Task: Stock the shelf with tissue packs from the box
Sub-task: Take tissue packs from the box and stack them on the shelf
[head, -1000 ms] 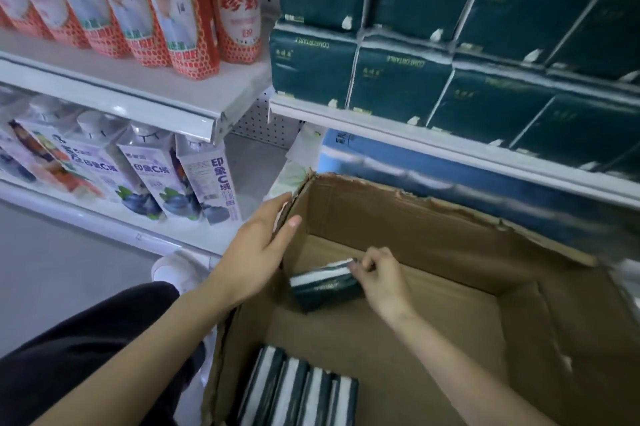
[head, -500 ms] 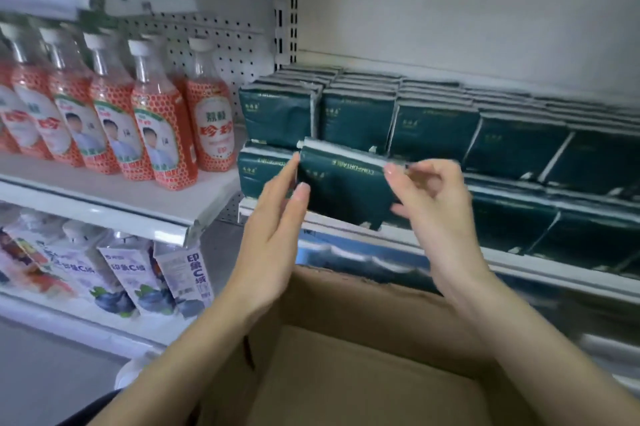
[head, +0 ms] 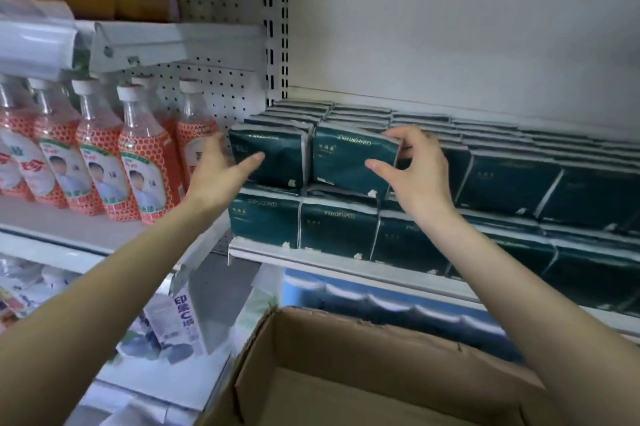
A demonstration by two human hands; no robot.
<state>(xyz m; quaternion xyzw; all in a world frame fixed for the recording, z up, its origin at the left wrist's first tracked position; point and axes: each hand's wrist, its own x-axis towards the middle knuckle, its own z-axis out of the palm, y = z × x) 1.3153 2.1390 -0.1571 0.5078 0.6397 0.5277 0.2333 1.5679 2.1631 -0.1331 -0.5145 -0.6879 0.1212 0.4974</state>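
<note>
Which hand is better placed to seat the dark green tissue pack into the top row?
Likely right. The right hand grips that dark green tissue pack at its right edge, thumb on the front; the left hand only rests on the neighbouring pack.

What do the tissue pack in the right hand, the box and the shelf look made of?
Tissue pack: thin plastic film, dark green and slightly glossy; it creases and catches light. Box: brown cardboard, matte, with a ragged torn rim. Shelf: probably painted metal, pale and smooth, judging by its thin folded front edge.
</note>
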